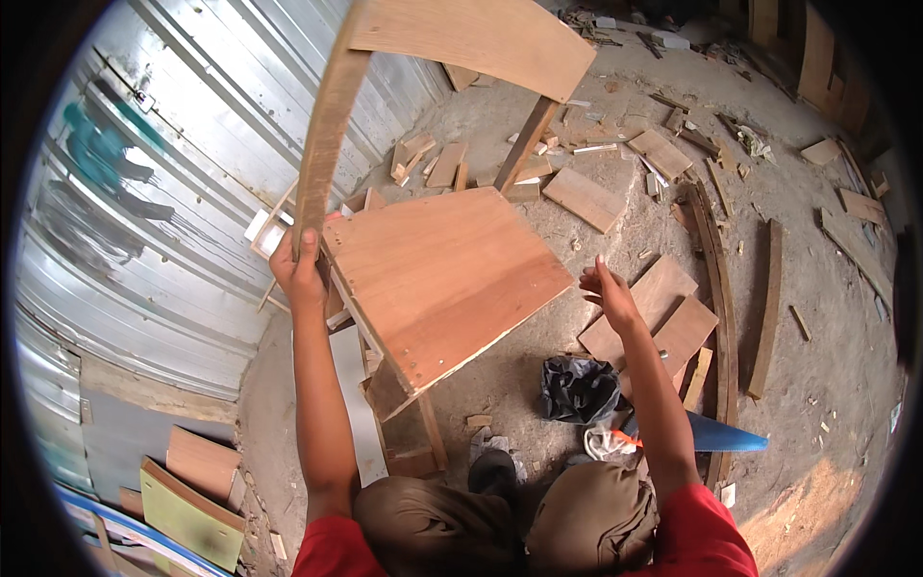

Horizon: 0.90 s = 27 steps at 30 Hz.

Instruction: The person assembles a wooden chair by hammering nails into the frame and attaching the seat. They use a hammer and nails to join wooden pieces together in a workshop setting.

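Observation:
A wooden chair [447, 279] stands in front of me, with its flat seat panel facing up and its curved backrest board [481, 43] at the far side. My left hand [302, 271] is closed round the chair's left back post, low down beside the seat. Just off the seat's right corner, my right hand [611, 291] is in the air, fingers apart and holding nothing. Screw or nail heads dot the seat's near corner. The seat hides most of the chair's legs.
Plywood pieces [663, 298] and long wooden strips [764, 308] lie on the floor at right. Nearer are a black plastic bag [580, 389] and a saw with a blue blade [726, 435]. A corrugated metal wall [173, 202] rises at left, above leaning boards [192, 514].

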Motion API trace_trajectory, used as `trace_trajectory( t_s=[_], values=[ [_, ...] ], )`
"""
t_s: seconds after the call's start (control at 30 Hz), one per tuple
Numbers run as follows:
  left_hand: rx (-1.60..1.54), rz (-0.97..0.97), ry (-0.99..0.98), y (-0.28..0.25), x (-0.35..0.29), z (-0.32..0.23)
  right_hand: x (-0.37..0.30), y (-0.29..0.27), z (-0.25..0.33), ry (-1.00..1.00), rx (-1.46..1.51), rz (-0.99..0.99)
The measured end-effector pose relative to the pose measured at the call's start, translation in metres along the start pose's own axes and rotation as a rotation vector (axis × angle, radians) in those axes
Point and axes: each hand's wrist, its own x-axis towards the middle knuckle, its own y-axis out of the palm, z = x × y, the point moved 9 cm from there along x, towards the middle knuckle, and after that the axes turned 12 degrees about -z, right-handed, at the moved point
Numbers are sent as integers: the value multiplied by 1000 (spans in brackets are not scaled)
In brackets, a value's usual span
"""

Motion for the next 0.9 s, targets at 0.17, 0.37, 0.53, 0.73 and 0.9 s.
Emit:
trace_trajectory(
  t_s=[0.17,0.37,0.53,0.73,0.9],
  values=[
    [-107,-102,-200,-18,-6,38,6,56,56,14,277,209],
    [-146,-451,-275,33,-85,59,-51,49,87,25,231,239],
    [-599,-183,-1087,72,-117,106,-71,19,90,16,183,196],
    [-582,-312,-944,64,-116,170,-85,13,93,14,159,182],
    [-879,-162,-1118,109,-128,120,-90,-12,101,-8,143,124]
  ],
)
